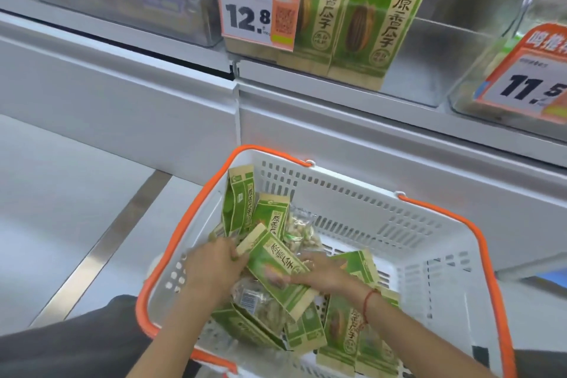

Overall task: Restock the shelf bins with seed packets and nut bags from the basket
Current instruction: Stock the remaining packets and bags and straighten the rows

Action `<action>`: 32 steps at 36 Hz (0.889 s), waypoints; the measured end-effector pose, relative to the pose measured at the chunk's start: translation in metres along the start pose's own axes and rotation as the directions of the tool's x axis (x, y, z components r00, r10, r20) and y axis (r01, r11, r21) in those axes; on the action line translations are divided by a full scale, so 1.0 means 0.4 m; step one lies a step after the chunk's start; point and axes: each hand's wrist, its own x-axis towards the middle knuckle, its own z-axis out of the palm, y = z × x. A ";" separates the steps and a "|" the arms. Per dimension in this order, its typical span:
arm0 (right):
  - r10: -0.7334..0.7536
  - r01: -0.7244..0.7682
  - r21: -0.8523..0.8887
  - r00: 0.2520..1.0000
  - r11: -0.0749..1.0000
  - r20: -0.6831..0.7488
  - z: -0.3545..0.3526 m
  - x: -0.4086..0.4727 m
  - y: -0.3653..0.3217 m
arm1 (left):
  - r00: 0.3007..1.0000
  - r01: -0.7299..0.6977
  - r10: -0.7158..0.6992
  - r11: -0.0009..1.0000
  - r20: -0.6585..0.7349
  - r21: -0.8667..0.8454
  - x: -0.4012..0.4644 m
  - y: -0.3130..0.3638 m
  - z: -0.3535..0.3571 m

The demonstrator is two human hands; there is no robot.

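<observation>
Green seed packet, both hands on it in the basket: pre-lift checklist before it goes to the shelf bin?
1. Left hand on the green seed packet's upper end: ok.
2. Right hand fingers curled on its lower edge: ok.
3. Only one packet in the grip: cannot tell.
4. Path up out of the white basket, handles down: ok.
5. Matching shelf bin, tagged 12.8, has room: cannot tell.

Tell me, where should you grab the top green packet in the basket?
By its two long edges, from above. The packet lies flat and tilted on the pile, face up, with both edges clear; the left hand and right hand already flank it.
</observation>
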 end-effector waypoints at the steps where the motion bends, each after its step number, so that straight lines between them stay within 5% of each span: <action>1: 0.009 -0.009 0.076 1.000 0.997 -0.002 -0.017 -0.004 0.009 | 0.999 0.009 -0.007 0.999 0.039 -0.048 0.000 0.005 -0.003; 3: -0.005 0.001 0.284 1.000 0.959 0.017 -0.045 -0.007 0.027 | 0.981 0.066 -0.018 0.966 0.192 -0.249 -0.004 0.031 -0.017; 6: -0.096 0.056 0.498 0.994 0.865 0.055 -0.060 -0.011 0.022 | 0.921 0.182 0.078 0.779 0.381 -0.600 -0.001 0.083 -0.032; 9: -0.146 0.114 0.477 0.989 0.872 0.031 -0.053 -0.014 -0.028 | 0.950 0.205 0.090 0.538 0.298 -0.818 0.010 0.109 -0.041; 11: -0.174 0.147 0.393 0.984 0.908 0.034 -0.046 -0.002 -0.060 | 0.986 0.122 0.039 0.473 0.159 -0.873 0.026 0.101 -0.041; 15: -0.100 0.102 0.047 0.994 0.994 -0.037 -0.015 0.068 -0.106 | 0.981 -0.074 -0.084 0.679 -0.177 -0.730 0.054 0.049 -0.049; 18: -0.005 0.007 0.011 0.983 1.000 -0.182 0.025 0.137 -0.129 | 0.948 -0.115 -0.130 0.710 -0.290 -0.695 0.066 0.017 -0.063; 24: 0.176 -0.104 0.176 0.867 0.979 -0.466 0.086 0.214 -0.172 | 0.958 -0.100 -0.111 0.736 -0.266 -0.670 0.071 0.009 -0.074; 32: 0.057 -0.029 0.090 0.945 0.995 -0.322 0.013 0.156 -0.128 | 0.990 -0.061 -0.060 0.618 -0.124 -0.784 0.073 0.028 -0.091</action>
